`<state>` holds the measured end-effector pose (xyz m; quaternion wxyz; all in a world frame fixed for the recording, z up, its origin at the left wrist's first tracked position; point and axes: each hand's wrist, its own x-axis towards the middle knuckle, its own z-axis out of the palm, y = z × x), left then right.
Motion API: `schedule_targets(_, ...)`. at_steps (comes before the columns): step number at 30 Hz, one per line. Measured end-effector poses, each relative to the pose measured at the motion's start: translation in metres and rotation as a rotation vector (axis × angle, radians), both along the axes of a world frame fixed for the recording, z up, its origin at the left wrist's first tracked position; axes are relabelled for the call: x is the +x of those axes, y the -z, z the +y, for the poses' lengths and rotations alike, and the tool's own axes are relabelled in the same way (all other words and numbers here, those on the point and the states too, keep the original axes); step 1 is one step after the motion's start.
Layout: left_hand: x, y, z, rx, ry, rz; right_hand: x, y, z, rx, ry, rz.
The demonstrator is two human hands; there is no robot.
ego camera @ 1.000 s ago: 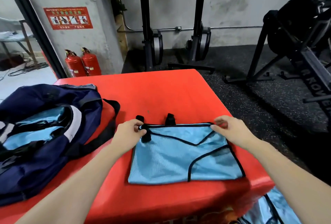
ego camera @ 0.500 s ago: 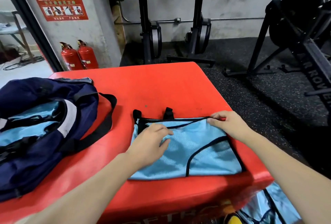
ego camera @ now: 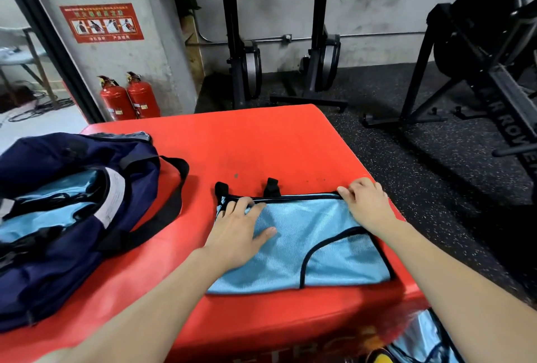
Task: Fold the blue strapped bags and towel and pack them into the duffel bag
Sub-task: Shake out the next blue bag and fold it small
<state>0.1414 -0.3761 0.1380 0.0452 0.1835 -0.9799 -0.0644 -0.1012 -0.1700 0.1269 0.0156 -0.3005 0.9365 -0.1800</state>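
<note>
Folded blue strapped bag (ego camera: 313, 246): laid flat at the near right edge of the red table (ego camera: 276, 145). Left hand (ego camera: 235, 232): spread, pressed on its left part. Right hand (ego camera: 366, 206): far right corner pinched. Navy duffel bag (ego camera: 58, 217): lies open at left, blue fabric seen inside.

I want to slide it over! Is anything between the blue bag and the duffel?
Only the duffel's black strap lies on the red mat between the blue bag and the duffel. The duffel is open, with blue fabric already inside.
</note>
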Motion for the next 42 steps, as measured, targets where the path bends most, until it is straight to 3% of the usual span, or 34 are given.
schedule_targets(6,0.000,-0.003,0.007,-0.036,-0.030,-0.005,0.015,-0.006,-0.002,-0.094,0.022,0.140)
schedule_targets(10,0.004,-0.007,0.012,-0.050,-0.023,0.020,0.047,-0.017,-0.008,-0.070,-0.230,0.295)
schedule_targets(14,0.027,-0.012,0.039,0.003,-0.069,0.027,0.067,-0.007,-0.009,0.008,-0.556,0.220)
schedule_targets(16,0.046,-0.004,0.062,0.031,-0.096,-0.023,0.067,0.000,-0.009,0.105,-0.613,0.172)
schedule_targets(23,0.074,0.018,0.092,0.020,-0.077,-0.087,0.064,-0.011,-0.017,0.300,-0.541,0.115)
schedule_targets(31,0.038,0.007,0.008,-0.052,0.165,-0.220,0.069,-0.007,-0.012,0.337,-0.258,0.156)
schedule_targets(35,0.016,0.007,-0.041,-0.223,-0.096,-0.201,0.087,-0.016,-0.003,0.404,-0.156,0.211)
schedule_targets(38,0.013,0.006,-0.050,-0.166,-0.286,-0.134,0.099,-0.022,0.004,0.381,-0.162,0.161)
schedule_targets(42,0.011,-0.001,-0.033,-0.026,-0.316,0.022,0.100,-0.027,0.010,0.269,-0.201,0.160)
